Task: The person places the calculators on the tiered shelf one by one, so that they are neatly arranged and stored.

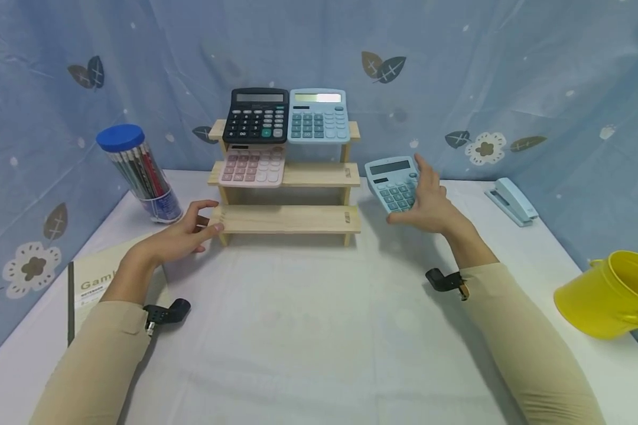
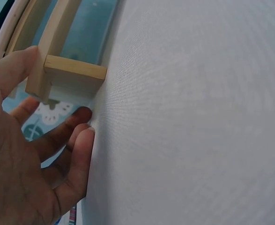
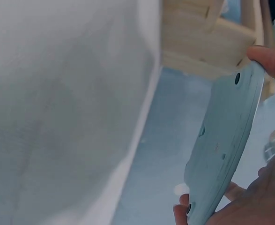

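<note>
My right hand (image 1: 430, 203) grips a light blue calculator (image 1: 390, 180) by its edges, thumb at the near edge and fingers at the far side. The calculator is tilted beside the right end of a three-tier wooden stand (image 1: 298, 219). Its back (image 3: 221, 140) shows in the right wrist view. On the left, my left hand (image 1: 183, 233) touches the end of the lowest shelf with the thumb, the other fingers loosely bent. A black calculator (image 1: 257, 115) and another light blue calculator (image 1: 319, 115) lean on the top tier. One pink calculator (image 1: 252, 168) sits on the middle tier, at left.
A clear tub of pencils with a blue lid (image 1: 140, 171) stands at the back left. A notebook (image 1: 87, 295) lies under the left forearm. To the right are a light blue stapler (image 1: 512, 202) and a yellow bucket (image 1: 606, 295). Patterned blue cloth (image 1: 430, 71) hangs behind.
</note>
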Available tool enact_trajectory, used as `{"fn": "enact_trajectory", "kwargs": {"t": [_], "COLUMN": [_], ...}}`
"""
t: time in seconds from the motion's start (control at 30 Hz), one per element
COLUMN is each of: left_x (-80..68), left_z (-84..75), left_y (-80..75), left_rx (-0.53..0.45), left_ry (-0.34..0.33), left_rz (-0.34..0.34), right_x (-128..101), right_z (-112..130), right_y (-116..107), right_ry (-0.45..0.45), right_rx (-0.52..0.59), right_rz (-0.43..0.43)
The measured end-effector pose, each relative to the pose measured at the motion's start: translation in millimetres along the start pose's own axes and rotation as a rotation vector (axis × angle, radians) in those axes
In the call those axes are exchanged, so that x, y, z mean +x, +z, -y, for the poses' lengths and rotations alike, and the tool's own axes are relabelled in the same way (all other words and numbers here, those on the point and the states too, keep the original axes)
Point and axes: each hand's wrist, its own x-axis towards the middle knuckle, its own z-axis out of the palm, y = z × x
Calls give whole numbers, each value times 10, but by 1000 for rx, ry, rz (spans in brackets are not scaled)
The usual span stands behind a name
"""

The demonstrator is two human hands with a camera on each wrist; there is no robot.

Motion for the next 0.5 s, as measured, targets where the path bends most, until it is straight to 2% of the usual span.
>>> {"fn": "enact_trajectory", "kwargs": {"t": [0.5], "left_x": [-11], "left_z": [-10], "left_y": [3], "left_rx": [4], "left_ry": [4], "left_rz": [-5], "right_x": [-264], "right_z": [285], "right_y": [-43], "right_ry": [-86], "right_rx": [49], "right_rz": [-63]}}
